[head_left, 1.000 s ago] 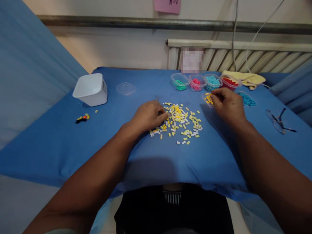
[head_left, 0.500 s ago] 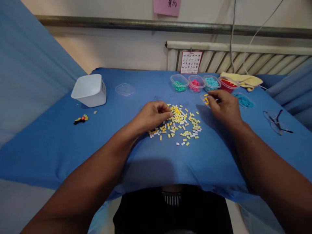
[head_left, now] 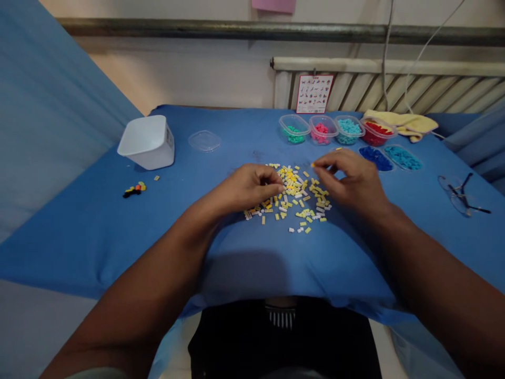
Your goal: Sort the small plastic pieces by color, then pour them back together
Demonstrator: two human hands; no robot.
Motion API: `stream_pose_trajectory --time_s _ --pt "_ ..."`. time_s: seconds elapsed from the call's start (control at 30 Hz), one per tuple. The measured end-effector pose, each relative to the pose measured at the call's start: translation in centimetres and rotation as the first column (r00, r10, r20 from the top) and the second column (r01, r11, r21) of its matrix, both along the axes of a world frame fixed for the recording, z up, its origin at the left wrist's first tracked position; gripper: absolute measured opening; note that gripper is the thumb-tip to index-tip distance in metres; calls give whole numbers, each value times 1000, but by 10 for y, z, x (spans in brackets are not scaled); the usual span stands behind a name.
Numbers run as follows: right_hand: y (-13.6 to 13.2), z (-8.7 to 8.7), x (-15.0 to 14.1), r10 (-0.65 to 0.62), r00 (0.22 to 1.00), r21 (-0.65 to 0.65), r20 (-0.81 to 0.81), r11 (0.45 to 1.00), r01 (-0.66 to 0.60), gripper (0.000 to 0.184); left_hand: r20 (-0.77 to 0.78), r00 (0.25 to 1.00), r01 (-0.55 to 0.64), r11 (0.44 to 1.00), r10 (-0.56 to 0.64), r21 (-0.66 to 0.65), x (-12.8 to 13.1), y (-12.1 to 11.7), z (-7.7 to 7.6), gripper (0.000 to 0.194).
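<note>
Head view: a radiator [head_left: 355,65] stands at two o'clock beyond blue cloth [head_left: 98,226]; right hand [head_left: 355,179] pinches an orange brick [head_left: 313,165], left hand [head_left: 250,185] grip unclear.

Right hand [head_left: 314,166] pinching an orange brick [head_left: 313,165] — left hand [head_left: 281,184] at mixed brick pile [head_left: 294,192], blue cloth [head_left: 158,237] beneath

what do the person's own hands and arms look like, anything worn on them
The left hand and right hand are both bare: no gloves, rings or watch show. The forearms are uncovered too. A pale grey-green edge at the left arm, low in the picture, may be a sleeve. No right sleeve shows.
</note>
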State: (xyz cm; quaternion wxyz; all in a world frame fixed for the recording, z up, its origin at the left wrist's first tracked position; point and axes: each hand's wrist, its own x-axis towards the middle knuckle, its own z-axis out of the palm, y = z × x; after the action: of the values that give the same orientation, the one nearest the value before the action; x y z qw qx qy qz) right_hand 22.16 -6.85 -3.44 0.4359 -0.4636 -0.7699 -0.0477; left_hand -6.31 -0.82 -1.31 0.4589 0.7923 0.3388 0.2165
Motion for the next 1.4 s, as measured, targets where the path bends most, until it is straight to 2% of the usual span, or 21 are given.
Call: stream_pose_trajectory --time_s 0.1,0.2,0.33,0.57,0.73,0.9,1.07,1.4 --pt "14 -5 36 -238 971 -9 0 971 238 14 -342 940 83 982 -21 169 -17 5 12 19" --pt "25 -16 67 -418 908 -74 18 905 418 17 -488 870 178 965 -64 191 -20 4 18 18" --pt "33 -28 86 -498 866 -131 57 856 501 26 -541 833 267 940 -114 212 -13 -1 18 18" --pt "41 -31 95 -597 796 -203 100 771 604 35 -614 788 309 891 -44 333 -8 -5 15 20" --pt "47 -37 99 -623 775 -229 102 744 628 37 -656 754 312 866 24 390 -5 -8 17 19" --pt "48 -40 100 -605 791 -213 92 764 610 37 -642 765 352 872 -58 341 -8 -8 20 16" --pt "42 -33 92 -566 823 -106 40 817 567 31 -618 785 331 873 -44 358 -8 -12 18 14" --pt "24 -25 40 -292 952 -64 92 952 299 22 -606 794 332 873 -54 357 -8 -14 18 12"
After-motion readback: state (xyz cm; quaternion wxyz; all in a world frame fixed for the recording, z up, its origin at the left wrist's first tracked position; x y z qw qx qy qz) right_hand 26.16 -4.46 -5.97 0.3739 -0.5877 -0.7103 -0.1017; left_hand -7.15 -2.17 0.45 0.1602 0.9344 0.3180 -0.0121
